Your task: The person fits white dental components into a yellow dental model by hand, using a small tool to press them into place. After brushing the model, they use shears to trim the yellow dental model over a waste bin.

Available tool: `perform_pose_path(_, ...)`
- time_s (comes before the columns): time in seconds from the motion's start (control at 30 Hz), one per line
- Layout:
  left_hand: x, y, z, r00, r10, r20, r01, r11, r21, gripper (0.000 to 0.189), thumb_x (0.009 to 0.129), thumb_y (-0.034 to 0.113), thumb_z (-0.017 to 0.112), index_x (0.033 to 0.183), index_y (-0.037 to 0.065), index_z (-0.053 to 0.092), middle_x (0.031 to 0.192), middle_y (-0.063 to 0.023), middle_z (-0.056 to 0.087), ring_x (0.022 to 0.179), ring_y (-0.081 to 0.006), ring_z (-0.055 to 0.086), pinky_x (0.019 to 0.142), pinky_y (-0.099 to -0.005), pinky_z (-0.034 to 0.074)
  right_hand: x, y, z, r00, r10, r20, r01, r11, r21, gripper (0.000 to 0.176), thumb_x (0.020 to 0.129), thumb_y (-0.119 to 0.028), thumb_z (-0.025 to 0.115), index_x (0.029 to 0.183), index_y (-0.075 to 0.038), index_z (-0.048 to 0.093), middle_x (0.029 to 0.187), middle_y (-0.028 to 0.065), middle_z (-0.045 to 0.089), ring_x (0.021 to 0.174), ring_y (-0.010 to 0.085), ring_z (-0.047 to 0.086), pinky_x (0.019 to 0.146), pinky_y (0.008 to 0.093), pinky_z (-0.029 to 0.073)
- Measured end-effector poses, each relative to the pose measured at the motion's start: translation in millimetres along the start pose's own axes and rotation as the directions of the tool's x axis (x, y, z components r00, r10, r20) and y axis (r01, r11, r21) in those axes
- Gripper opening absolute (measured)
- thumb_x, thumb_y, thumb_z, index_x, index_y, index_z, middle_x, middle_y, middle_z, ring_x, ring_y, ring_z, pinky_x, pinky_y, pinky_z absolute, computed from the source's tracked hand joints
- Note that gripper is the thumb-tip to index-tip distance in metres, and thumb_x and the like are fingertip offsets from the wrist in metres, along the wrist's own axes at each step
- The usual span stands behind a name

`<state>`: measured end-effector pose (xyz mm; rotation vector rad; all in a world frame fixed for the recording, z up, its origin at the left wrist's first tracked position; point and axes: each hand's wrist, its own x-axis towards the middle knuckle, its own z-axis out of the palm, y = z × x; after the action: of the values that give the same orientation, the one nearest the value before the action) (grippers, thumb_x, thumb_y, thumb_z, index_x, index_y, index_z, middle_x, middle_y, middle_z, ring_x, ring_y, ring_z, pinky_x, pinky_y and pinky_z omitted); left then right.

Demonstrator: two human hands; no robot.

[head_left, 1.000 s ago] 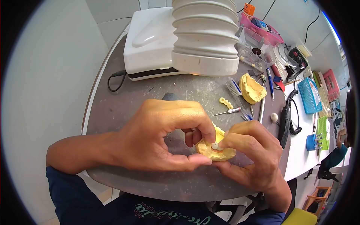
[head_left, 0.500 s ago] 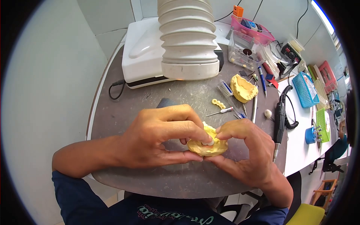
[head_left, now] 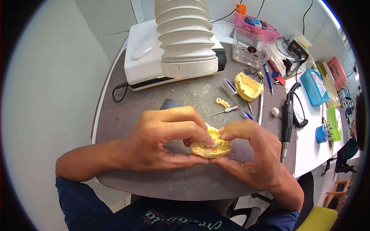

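Note:
Between my two hands, low over the grey table, is a yellow dental model (head_left: pixel 212 151) with a few white teeth (head_left: pixel 211 144) on its near side. My left hand (head_left: pixel 169 138) grips the model, thumb under its near edge and index finger at the white teeth. My right hand (head_left: pixel 254 150) holds the other side, thumb at the near edge and fingertips on top. Beyond them lie a small yellow toothed piece (head_left: pixel 222 102), a thin screwdriver (head_left: pixel 227 110) and a second yellow dental model (head_left: pixel 248 87).
A white machine (head_left: pixel 142 57) stands at the back, under a ribbed hose (head_left: pixel 187 34). A black handpiece (head_left: pixel 287 119) with coiled cord lies right. Farther right are a blue basket (head_left: pixel 314 87), a green basket (head_left: pixel 333 123) and a blue bur holder (head_left: pixel 320 134). A clear box (head_left: pixel 250 50) holds small tools.
The view has shifted slightly. Both hands keep their hold on the model, which is tilted a little differently, and the left fingertip has moved slightly on the white teeth.

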<state>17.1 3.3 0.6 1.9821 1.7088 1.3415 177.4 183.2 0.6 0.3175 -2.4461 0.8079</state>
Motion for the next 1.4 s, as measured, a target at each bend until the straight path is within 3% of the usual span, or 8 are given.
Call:
perform_pose_path(0.97,0.8,1.1,-2.1,0.999,-0.048,0.025,0.05,0.998,-0.049,0.035,0.069,0.012,0.09,0.098,0.004,0.072,0.094,-0.009,0.068,0.084,-0.0156,0.067,0.069,-0.0258,0.055,2.8,-0.9,-2.9,1.0,-0.017,0.002,0.017,1.0,0.005,0.044,0.069,-0.016,0.087,0.103,-0.004,0.062,0.091,0.011,0.067,0.079,0.0249,0.068,0.068,0.0333,0.054)
perform_pose_path(1.23,-1.2,-0.5,-1.5,0.997,-0.06,0.047,0.062,0.997,-0.044,0.035,0.07,0.01,0.089,0.098,0.003,0.068,0.096,-0.0107,0.069,0.086,-0.0179,0.069,0.072,-0.0277,0.056,6.2,-1.3,-6.0,0.993,0.086,0.078,-0.093,0.991,0.095,0.016,0.079,-0.002,0.072,0.095,-0.003,0.07,0.083,0.0111,0.064,0.074,0.0257,0.064,0.065,0.0346,0.051)
perform_pose_path(1.4,-0.6,0.1,-1.7,0.997,-0.063,0.038,0.065,0.997,-0.046,0.036,0.07,0.011,0.09,0.098,0.004,0.069,0.096,-0.0108,0.07,0.086,-0.0181,0.069,0.072,-0.0277,0.056,6.2,-1.0,-5.4,0.994,0.085,0.075,-0.092,0.992,0.092,0.017,0.078,-0.002,0.072,0.095,-0.003,0.07,0.082,0.0112,0.064,0.073,0.0257,0.064,0.065,0.0345,0.051)
